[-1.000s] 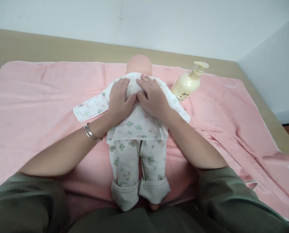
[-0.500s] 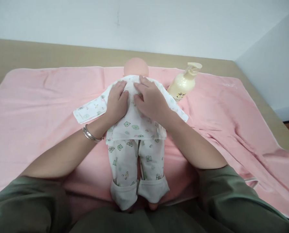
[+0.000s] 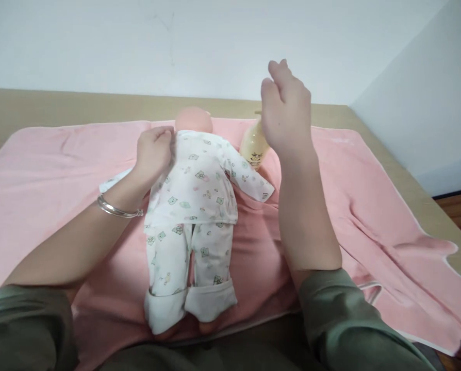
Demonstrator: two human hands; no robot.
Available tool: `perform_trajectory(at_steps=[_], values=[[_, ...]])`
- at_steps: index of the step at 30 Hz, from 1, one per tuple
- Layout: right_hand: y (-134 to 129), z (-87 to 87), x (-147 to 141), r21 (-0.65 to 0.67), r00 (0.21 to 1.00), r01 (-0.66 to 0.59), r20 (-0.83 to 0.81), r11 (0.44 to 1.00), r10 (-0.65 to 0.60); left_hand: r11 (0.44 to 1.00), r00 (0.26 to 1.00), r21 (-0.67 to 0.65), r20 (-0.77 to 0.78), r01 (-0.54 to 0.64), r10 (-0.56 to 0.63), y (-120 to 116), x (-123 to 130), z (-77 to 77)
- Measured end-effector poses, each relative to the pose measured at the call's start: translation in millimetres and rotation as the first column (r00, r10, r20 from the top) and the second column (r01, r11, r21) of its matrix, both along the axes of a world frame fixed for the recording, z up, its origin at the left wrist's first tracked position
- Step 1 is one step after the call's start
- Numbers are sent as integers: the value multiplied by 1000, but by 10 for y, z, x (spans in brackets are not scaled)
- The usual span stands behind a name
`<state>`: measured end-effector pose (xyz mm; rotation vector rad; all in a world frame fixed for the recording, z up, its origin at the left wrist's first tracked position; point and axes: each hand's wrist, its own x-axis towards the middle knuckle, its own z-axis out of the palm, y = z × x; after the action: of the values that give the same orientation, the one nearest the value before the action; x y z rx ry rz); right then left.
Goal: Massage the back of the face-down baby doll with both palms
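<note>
A doll (image 3: 194, 121) lies face down, its head away from me. It wears a white print shirt (image 3: 199, 178) and matching trousers (image 3: 211, 257) with turned-up cuffs. My left hand (image 3: 153, 153), a bracelet at its wrist, is closed beside the doll's left-side shoulder. Its fingertips are mostly hidden, so I cannot see what they hold, if anything. Raised in the air on the right, my right hand (image 3: 287, 111) has loosely bent fingers with the thumb apart, and nothing shows in it. Behind it stands a cream pump bottle (image 3: 253, 144), its pump mostly covered by the hand.
A pink blanket (image 3: 60, 190) with folds and wrinkles lies under the doll and bottle. It covers much of the wooden tabletop (image 3: 60, 105). Pale walls (image 3: 118, 46) rise behind and to the right.
Both hands have left the doll's upper back. The right one has risen and moved right, in front of the bottle; the left has curled at the doll's side. The view has shifted right.
</note>
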<state>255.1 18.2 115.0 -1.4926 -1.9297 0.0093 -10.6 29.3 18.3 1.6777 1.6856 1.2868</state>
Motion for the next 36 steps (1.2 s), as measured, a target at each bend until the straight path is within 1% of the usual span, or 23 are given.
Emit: perform_trajectory(at_steps=[2, 3, 4, 6, 7, 8, 9, 11, 13, 15, 18, 20, 23, 26, 28, 30, 33, 36], values=[[36, -37, -56, -57, 1000, 18, -18, 998, -19, 996, 990, 35, 117, 78, -81, 47, 159, 197], [53, -60, -91, -88, 999, 18, -30, 996, -21, 989, 969, 40, 195, 143, -148, 79, 260, 294], [72, -86, -123, -104, 1000, -10, -3, 995, 10, 975, 934, 31, 282, 218, -218, 115, 371, 384], [119, -142, -164, -113, 999, -29, 32, 993, 32, 914, 837, -55, 428, 401, -342, 192, 604, 535], [142, -168, -171, -116, 999, -20, 41, 993, 25, 882, 789, -108, 505, 459, -349, 226, 719, 594], [161, -190, -172, -116, 999, -9, 50, 993, 15, 858, 740, -146, 590, 493, -324, 252, 827, 640], [173, -208, -171, -112, 998, 2, 61, 994, 5, 849, 689, -162, 668, 503, -281, 266, 928, 677], [175, -230, -170, -101, 995, 25, 102, 995, -15, 850, 547, -152, 817, 505, -179, 254, 1102, 731], [154, -239, -182, -81, 990, 45, 140, 996, -33, 843, 388, -134, 917, 521, -94, 194, 1238, 777], [133, -244, -201, -58, 986, 63, 156, 996, -54, 819, 261, -133, 965, 558, -22, 114, 1334, 830], [134, -258, -214, -7, 990, 62, 129, 998, -61, 800, 142, -107, 989, 591, 27, 23, 1406, 907], [157, -270, -205, -10, 993, 74, 97, 997, -73, 796, 79, -85, 996, 599, 47, 5, 1410, 939], [197, -288, -193, -40, 994, 97, 44, 994, -95, 772, 27, -76, 997, 631, 76, 21, 1369, 944], [222, -297, -219, -26, 994, 113, 5, 993, -113, 741, 27, -102, 993, 664, 112, 10, 1272, 927], [231, -296, -255, -15, 991, 136, -4, 991, -136, 730, 41, -131, 989, 671, 140, -46, 1166, 923], [239, -290, -296, -7, 987, 158, -4, 987, -158, 729, 64, -162, 985, 665, 161, -145, 1022, 933], [263, -288, -345, -20, 981, 190, -18, 982, -191, 743, 95, -172, 985, 647, 145, -327, 759, 966], [337, -336, -343, -38, 974, 220, -55, 975, -222, 765, 98, -163, 987, 623, 130, -466, 493, 998]])
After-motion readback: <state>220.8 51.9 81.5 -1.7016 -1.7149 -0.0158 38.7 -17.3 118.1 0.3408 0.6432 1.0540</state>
